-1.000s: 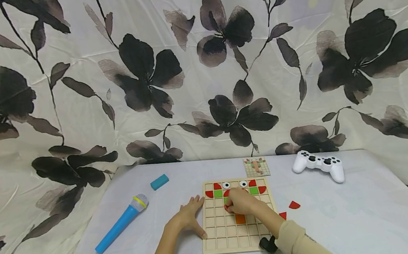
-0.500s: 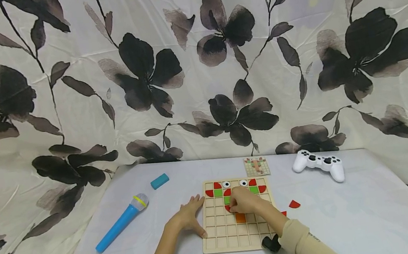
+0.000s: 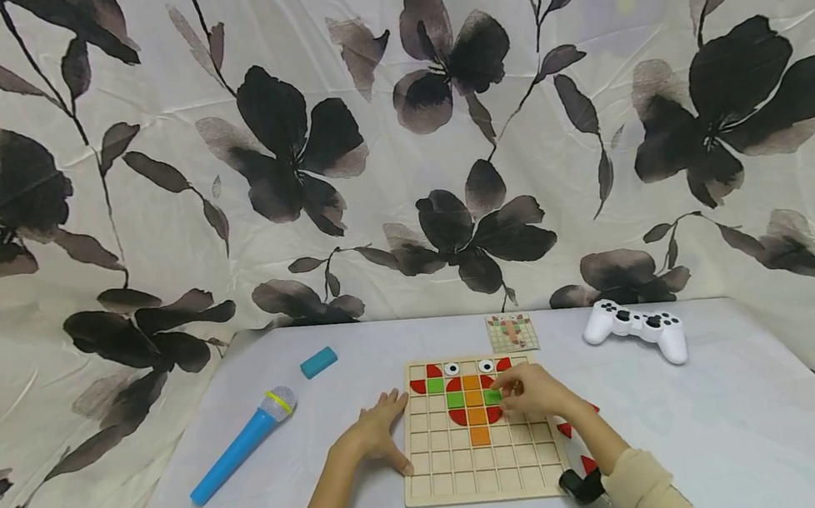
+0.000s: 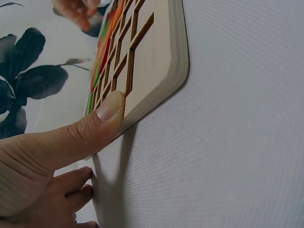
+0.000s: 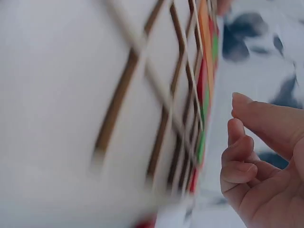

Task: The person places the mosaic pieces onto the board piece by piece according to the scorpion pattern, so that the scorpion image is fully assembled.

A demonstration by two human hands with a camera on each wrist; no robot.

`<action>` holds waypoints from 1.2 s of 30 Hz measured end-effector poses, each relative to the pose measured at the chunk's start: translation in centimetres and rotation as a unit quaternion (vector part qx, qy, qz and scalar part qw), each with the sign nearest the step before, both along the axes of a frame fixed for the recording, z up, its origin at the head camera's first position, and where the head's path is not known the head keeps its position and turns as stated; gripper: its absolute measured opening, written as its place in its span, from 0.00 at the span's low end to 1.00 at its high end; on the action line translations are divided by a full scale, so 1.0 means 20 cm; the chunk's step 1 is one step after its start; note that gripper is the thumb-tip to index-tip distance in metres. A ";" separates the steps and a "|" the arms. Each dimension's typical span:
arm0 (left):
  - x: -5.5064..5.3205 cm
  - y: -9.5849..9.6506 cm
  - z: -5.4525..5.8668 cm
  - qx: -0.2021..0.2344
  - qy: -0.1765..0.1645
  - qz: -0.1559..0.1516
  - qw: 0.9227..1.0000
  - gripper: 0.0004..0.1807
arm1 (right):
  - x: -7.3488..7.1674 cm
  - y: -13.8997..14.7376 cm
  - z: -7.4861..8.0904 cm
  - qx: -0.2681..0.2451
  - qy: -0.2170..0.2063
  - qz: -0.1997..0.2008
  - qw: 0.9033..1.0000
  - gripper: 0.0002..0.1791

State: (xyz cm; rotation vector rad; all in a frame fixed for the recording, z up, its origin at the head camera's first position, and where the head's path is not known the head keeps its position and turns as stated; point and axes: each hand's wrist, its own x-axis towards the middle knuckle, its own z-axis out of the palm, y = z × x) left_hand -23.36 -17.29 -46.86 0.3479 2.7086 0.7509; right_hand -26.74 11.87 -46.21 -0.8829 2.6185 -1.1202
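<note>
A wooden grid board point(image 3: 441, 485) lies on the table, with red, green and orange pieces and two eye tiles in its upper half. My left hand point(image 3: 377, 432) rests along its left edge, fingers spread. In the left wrist view the thumb point(image 4: 102, 116) presses the board's rim. My right hand point(image 3: 536, 390) hovers over the board's upper right side, just right of a green square point(image 3: 493, 397). Thumb and index finger are close together, and the right wrist view shows nothing between them. Orange squares point(image 3: 476, 416) run down the middle. The hand hides some right-side cells.
Loose red pieces point(image 3: 588, 464) lie right of the board, partly behind my right forearm. A patterned card point(image 3: 512, 332) lies beyond the board. A white game controller point(image 3: 635, 329) is at the back right; a blue toy microphone point(image 3: 244, 447) and a blue block point(image 3: 318, 363) are at left.
My right hand has moved right from the board's middle, uncovering the orange column and the red and green pieces beside it. My left hand has stayed at the board's edge.
</note>
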 end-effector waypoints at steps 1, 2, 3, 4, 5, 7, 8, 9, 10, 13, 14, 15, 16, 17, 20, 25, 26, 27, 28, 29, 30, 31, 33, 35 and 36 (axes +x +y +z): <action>0.00 0.00 0.00 -0.001 -0.001 -0.001 1.000 0.59 | 0.01 0.05 0.00 -0.002 0.000 -0.011 1.000 0.12; 0.00 0.00 0.00 -0.002 -0.002 -0.003 1.000 0.59 | 0.01 0.09 0.01 -0.003 0.000 -0.022 1.000 0.13; 0.00 0.00 0.00 -0.003 -0.003 -0.003 1.000 0.59 | 0.02 0.13 0.01 -0.002 0.001 -0.034 0.999 0.13; -0.01 -0.01 0.00 -0.004 -0.004 -0.004 1.000 0.59 | 0.04 0.18 0.02 -0.001 -0.002 -0.047 0.999 0.14; -0.01 -0.01 0.00 -0.004 -0.005 -0.005 1.000 0.59 | 0.05 0.22 0.02 -0.002 -0.006 -0.058 0.998 0.14; -0.01 -0.01 -0.01 -0.003 -0.007 -0.004 1.000 0.59 | 0.09 0.29 0.03 -0.001 -0.014 -0.079 0.997 0.15; -0.01 -0.02 -0.01 -0.001 -0.007 -0.003 1.000 0.59 | 0.11 0.32 0.04 0.000 -0.014 -0.086 0.996 0.15; -0.01 -0.02 -0.01 0.002 -0.008 -0.002 1.000 0.60 | 0.13 0.35 0.04 -0.001 -0.017 -0.091 0.996 0.16; -0.01 -0.02 0.00 0.005 -0.007 -0.002 1.000 0.59 | 0.14 0.37 0.04 -0.001 -0.021 -0.095 0.995 0.16; 0.00 -0.02 -0.01 0.010 -0.008 0.004 1.000 0.60 | 0.19 0.44 0.03 0.000 -0.023 -0.092 0.996 0.16; 0.00 -0.02 0.00 0.012 -0.006 0.005 1.000 0.59 | 0.20 0.45 0.03 -0.001 -0.026 -0.091 0.996 0.16; 0.00 -0.02 0.00 0.013 -0.006 0.006 1.000 0.60 | 0.22 0.47 0.02 0.000 -0.030 -0.090 0.995 0.16; 0.00 -0.02 0.00 0.014 -0.005 0.005 1.000 0.59 | 0.23 0.48 0.01 0.000 -0.036 -0.091 0.995 0.17; 0.00 -0.02 0.00 0.015 -0.005 0.006 1.000 0.60 | 0.24 0.49 0.00 0.002 -0.042 -0.092 0.995 0.16; 0.01 -0.01 0.00 0.019 -0.004 0.004 1.000 0.59 | 0.28 0.51 -0.02 0.010 -0.058 -0.096 0.994 0.17; 0.01 0.00 0.00 0.022 -0.002 0.005 1.000 0.59 | 0.34 0.53 -0.06 0.019 -0.076 -0.079 0.994 0.17; 0.01 0.00 0.00 0.022 -0.002 0.004 1.000 0.59 | 0.34 0.53 -0.06 0.021 -0.078 -0.076 0.994 0.17; 0.01 0.00 0.00 0.023 -0.002 0.003 1.000 0.59 | 0.35 0.53 -0.06 0.022 -0.079 -0.072 0.994 0.17; 0.01 0.00 0.00 0.023 -0.002 0.001 1.000 0.59 | 0.35 0.53 -0.06 0.022 -0.079 -0.070 0.994 0.16; 0.00 -0.01 0.00 0.023 -0.002 0.000 1.000 0.59 | 0.36 0.53 -0.06 0.023 -0.077 -0.068 0.994 0.15; 0.00 -0.01 0.00 0.023 -0.001 -0.002 1.000 0.59 | 0.36 0.52 -0.06 0.024 -0.075 -0.069 0.994 0.15; 0.00 -0.01 0.00 0.022 0.000 -0.005 1.000 0.59 | 0.36 0.52 -0.06 0.026 -0.073 -0.069 0.995 0.14; 0.00 -0.01 0.00 0.020 0.000 -0.006 1.000 0.59 | 0.37 0.51 -0.07 0.031 -0.066 -0.069 0.995 0.14; 0.00 -0.01 0.00 0.021 0.000 -0.009 1.000 0.59 | 0.37 0.50 -0.07 0.036 -0.060 -0.069 0.995 0.13; 0.00 -0.01 0.00 0.021 0.000 -0.010 1.000 0.59 | 0.37 0.49 -0.07 0.038 -0.057 -0.070 0.995 0.13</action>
